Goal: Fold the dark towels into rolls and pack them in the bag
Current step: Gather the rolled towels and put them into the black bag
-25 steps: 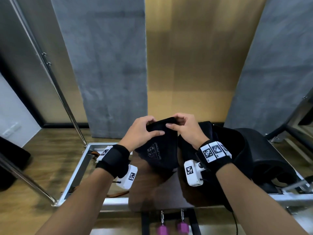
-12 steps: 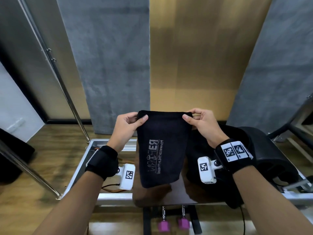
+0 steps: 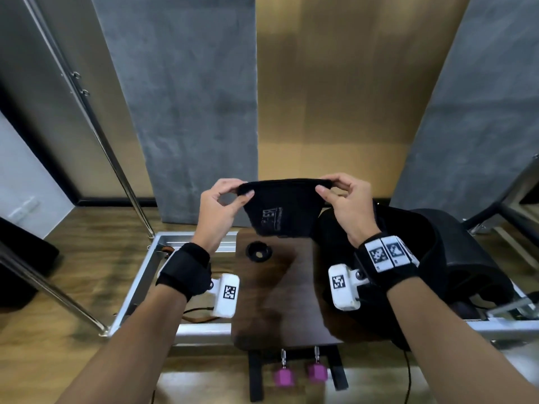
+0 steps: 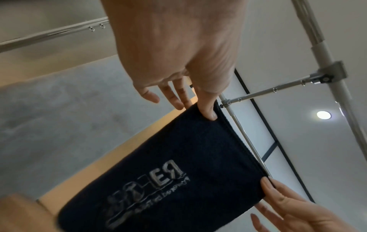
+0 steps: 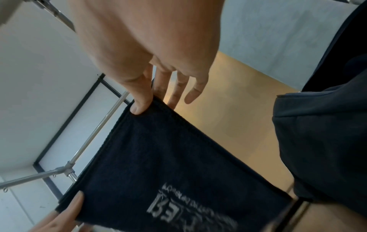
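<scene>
**Towel held up by its top corners, ready for folding**

The left hand [image 3: 221, 205] and right hand [image 3: 347, 205] each pinch a top corner of the dark towel [image 3: 281, 212] between thumb and fingers, holding it in the air above the wooden board [image 3: 280, 301]. The bag [image 3: 408, 246] sits open just to the right. The folding step appears barely begun — next, lay the towel flat or halve it, then roll.

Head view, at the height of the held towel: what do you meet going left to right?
Slanted metal pole → left hand pinching the towel's corner → dark towel → right hand pinching the other corner → black bag.
</scene>
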`<state>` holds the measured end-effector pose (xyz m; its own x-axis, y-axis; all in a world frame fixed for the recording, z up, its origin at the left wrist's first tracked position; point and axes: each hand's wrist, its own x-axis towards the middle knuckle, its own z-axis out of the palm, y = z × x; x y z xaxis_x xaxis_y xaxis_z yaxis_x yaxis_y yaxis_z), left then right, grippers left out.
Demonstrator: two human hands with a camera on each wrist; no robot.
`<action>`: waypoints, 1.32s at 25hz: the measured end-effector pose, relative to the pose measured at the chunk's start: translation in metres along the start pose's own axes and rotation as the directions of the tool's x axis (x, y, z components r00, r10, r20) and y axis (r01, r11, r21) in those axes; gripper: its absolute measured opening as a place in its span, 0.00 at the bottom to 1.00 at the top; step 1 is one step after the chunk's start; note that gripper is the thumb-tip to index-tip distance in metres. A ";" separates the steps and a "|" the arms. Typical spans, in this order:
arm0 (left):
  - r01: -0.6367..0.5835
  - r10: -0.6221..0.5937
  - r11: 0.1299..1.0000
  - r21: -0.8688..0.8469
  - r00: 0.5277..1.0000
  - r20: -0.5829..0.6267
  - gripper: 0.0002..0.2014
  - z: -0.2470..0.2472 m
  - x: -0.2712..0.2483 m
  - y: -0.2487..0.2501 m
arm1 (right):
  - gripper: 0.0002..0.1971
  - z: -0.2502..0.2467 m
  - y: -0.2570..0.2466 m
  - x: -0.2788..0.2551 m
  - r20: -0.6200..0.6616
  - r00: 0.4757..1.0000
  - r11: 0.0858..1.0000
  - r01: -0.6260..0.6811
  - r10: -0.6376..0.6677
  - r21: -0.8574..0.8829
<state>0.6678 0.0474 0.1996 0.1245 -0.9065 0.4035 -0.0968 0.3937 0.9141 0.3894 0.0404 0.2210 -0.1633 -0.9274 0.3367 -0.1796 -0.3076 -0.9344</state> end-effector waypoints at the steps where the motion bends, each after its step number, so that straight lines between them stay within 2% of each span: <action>1: -0.031 0.029 0.999 0.036 0.999 0.034 0.08 -0.003 -0.011 -0.008 | 0.08 -0.001 0.009 -0.014 0.004 1.000 0.998 0.029 -0.029 -0.048; 2: -0.041 0.035 0.996 0.079 0.997 0.070 0.09 -0.007 -0.027 -0.020 | 0.08 -0.002 0.022 -0.032 0.019 0.999 0.991 0.052 -0.050 -0.120; 4: 0.021 -0.045 0.983 0.183 0.991 0.128 0.10 -0.011 -0.071 -0.054 | 0.09 -0.003 0.057 -0.074 0.083 0.996 0.964 0.041 -0.020 -0.264; 7: 0.188 -0.251 0.930 0.315 0.952 0.173 0.11 -0.016 -0.143 -0.102 | 0.05 0.001 0.112 -0.137 0.184 0.967 0.911 -0.090 0.177 -0.403; 10: 0.332 -0.436 0.859 0.391 0.873 0.217 0.07 -0.021 -0.194 -0.130 | 0.07 0.002 0.155 -0.184 0.210 0.900 0.830 -0.234 0.382 -0.506; 13: 0.357 -0.495 0.816 0.453 0.838 0.231 0.05 -0.025 -0.213 -0.140 | 0.16 -0.003 0.173 -0.205 0.228 0.877 0.802 -0.246 0.423 -0.544; 17: 0.411 -0.527 0.793 0.449 0.833 0.168 0.04 -0.018 -0.213 -0.147 | 0.11 -0.003 0.181 -0.207 0.211 0.872 0.771 -0.249 0.442 -0.586; 19: 0.487 -0.570 0.769 0.415 0.816 0.097 0.03 -0.010 -0.212 -0.153 | 0.07 0.001 0.181 -0.209 0.213 0.894 0.713 -0.151 0.394 -0.684; 20: 0.547 -0.605 0.747 0.379 0.795 0.046 0.05 -0.007 -0.211 -0.156 | 0.05 0.004 0.180 -0.210 0.243 0.912 0.656 -0.037 0.330 -0.754; 22: 0.673 -0.688 0.678 0.297 0.723 -0.068 0.14 -0.002 -0.207 -0.165 | 0.03 0.011 0.178 -0.214 0.342 0.928 0.536 0.216 0.148 -0.817; 24: 0.741 -0.736 0.618 0.264 0.663 -0.137 0.19 0.001 -0.201 -0.171 | 0.13 0.020 0.174 -0.216 0.457 0.889 0.487 0.390 0.023 -0.782; 26: 0.767 -0.757 0.585 0.265 0.633 -0.162 0.19 0.002 -0.195 -0.176 | 0.20 0.030 0.173 -0.216 0.573 0.817 0.474 0.481 0.062 -0.737; 27: 0.774 -0.765 0.577 0.260 0.624 -0.158 0.18 0.003 -0.193 -0.175 | 0.20 0.033 0.173 -0.216 0.611 0.784 0.465 0.501 0.112 -0.729; 28: 0.762 -0.762 0.577 0.293 0.632 -0.144 0.17 0.004 -0.192 -0.173 | 0.17 0.035 0.174 -0.214 0.632 0.760 0.458 0.513 0.151 -0.726; 29: 0.695 -0.716 0.591 0.411 0.686 -0.130 0.17 0.005 -0.193 -0.170 | 0.14 0.037 0.175 -0.211 0.641 0.748 0.461 0.514 0.174 -0.724; 30: 0.547 -0.609 0.606 0.577 0.786 -0.106 0.15 0.007 -0.194 -0.165 | 0.12 0.039 0.175 -0.206 0.642 0.743 0.462 0.509 0.191 -0.726; 31: 0.345 -0.459 0.612 0.712 0.888 -0.036 0.14 0.009 -0.196 -0.160 | 0.11 0.041 0.175 -0.200 0.631 0.746 0.460 0.493 0.213 -0.738; 32: 0.137 -0.298 0.626 0.767 0.952 0.073 0.11 0.012 -0.198 -0.156 | 0.11 0.043 0.176 -0.194 0.615 0.751 0.462 0.468 0.241 -0.753; 33: -0.029 -0.187 0.646 0.763 0.963 0.195 0.09 0.014 -0.198 -0.152 | 0.12 0.045 0.175 -0.187 0.598 0.756 0.471 0.439 0.266 -0.765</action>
<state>0.6444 0.1650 -0.0204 -0.0543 -0.9762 0.2098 -0.8196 0.1636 0.5491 0.4322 0.1501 -0.0107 0.4085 -0.9105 -0.0639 -0.8986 -0.3890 -0.2030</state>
